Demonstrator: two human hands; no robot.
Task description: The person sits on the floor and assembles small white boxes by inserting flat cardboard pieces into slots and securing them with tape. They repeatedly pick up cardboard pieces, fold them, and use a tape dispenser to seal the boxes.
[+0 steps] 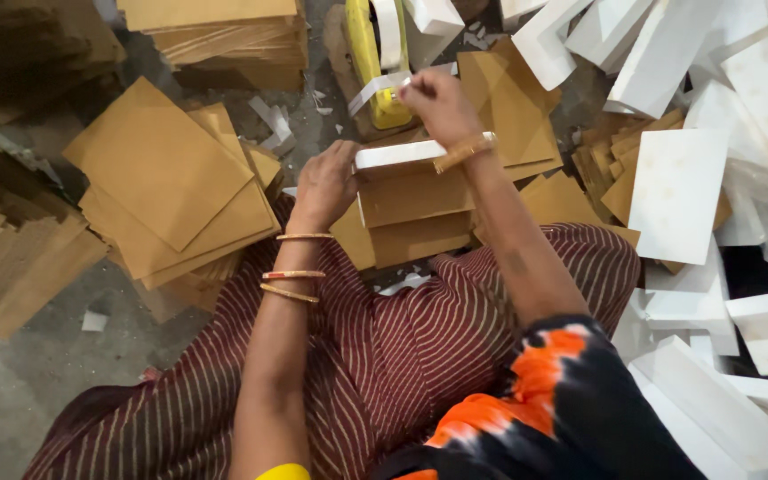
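A brown cardboard box [412,206] with a white-taped top rim rests on the lap of a person seated on the floor [11,400], its long axis running left to right across the view and its rim tilted slightly up toward the right. The left hand [326,182] steadies the box's left end, fingers curled over the corner and pressed together. The right hand [437,102] is raised just beyond the box, its fingers pinching a strip of white tape [375,89] that runs leftward to a yellow tape dispenser [368,53]. Flat brown cardboard sheets [166,178] lie stacked at left; finished white boxes [677,191] are heaped at right, near the knee.
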